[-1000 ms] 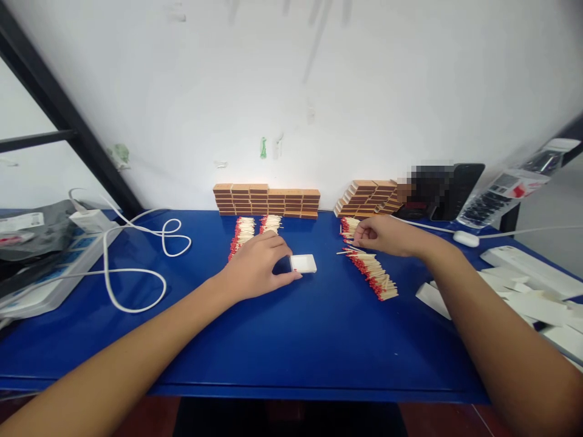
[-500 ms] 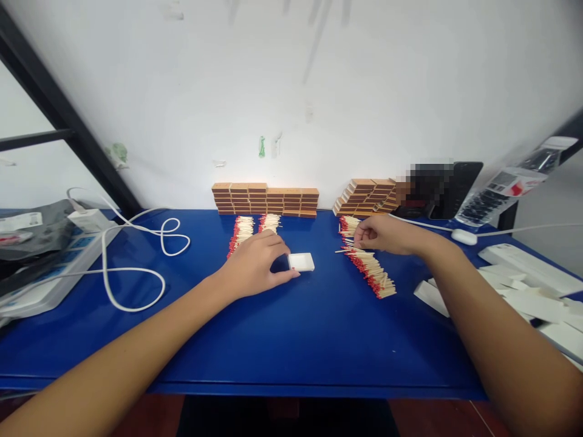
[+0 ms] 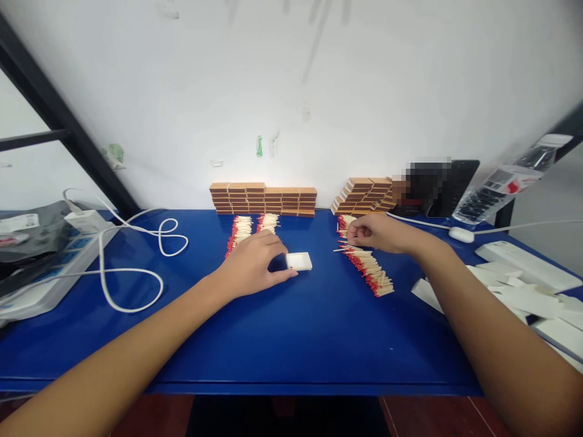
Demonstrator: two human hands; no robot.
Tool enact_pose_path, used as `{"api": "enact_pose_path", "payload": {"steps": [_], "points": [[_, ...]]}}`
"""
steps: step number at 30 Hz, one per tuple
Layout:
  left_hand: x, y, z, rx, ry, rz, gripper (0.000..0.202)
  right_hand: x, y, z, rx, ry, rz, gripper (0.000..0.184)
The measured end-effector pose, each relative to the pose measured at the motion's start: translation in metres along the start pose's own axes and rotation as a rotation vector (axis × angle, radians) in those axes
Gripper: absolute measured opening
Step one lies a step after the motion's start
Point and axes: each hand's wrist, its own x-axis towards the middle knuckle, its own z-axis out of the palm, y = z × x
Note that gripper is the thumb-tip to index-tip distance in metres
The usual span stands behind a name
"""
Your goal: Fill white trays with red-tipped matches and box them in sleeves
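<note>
My left hand (image 3: 257, 261) grips a small white matchbox tray (image 3: 300, 261) by its left end, with thumb and fingertips on either side. A speck of red shows at the tray's near left corner; the rest of its inside looks white. My right hand (image 3: 371, 233) is pinched closed over a row of red-tipped matches (image 3: 370, 270), its fingertips among the sticks. How many matches are between those fingers I cannot make out. Two more rows of matches (image 3: 241, 228) lie just behind my left hand, partly covered by it.
Stacked matchboxes (image 3: 264, 199) stand against the wall, with a leaning stack (image 3: 364, 195) farther right. White trays (image 3: 528, 297) lie heaped at right, near a plastic bottle (image 3: 507, 182) and a black phone (image 3: 455, 188). A white cable (image 3: 102, 267) loops across the left side.
The view has shifted very slightly. My right fingertips have moved a little left over the matches; my left hand keeps its hold on the tray.
</note>
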Motion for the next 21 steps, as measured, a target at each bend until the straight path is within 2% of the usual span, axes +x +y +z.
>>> {"api": "enact_pose_path", "payload": {"steps": [7,10,15,18,21], "points": [[0.000,-0.001,0.000,-0.021,0.010,0.008,0.027,-0.002,-0.008,0.002,-0.063,0.006,0.057,0.025],[0.000,-0.001,0.001,-0.026,0.018,0.009,0.026,-0.006,-0.022,0.002,-0.032,0.059,-0.013,0.034],[0.000,-0.001,0.002,-0.018,0.012,-0.004,0.027,-0.013,-0.043,0.004,0.048,0.041,-0.129,0.045],[0.000,0.000,0.002,-0.021,0.006,-0.009,0.027,-0.014,-0.042,0.002,0.023,0.058,-0.127,0.041],[0.000,-0.001,0.002,-0.019,-0.001,-0.003,0.028,-0.012,-0.029,0.000,-0.089,0.090,-0.043,0.032]]}}
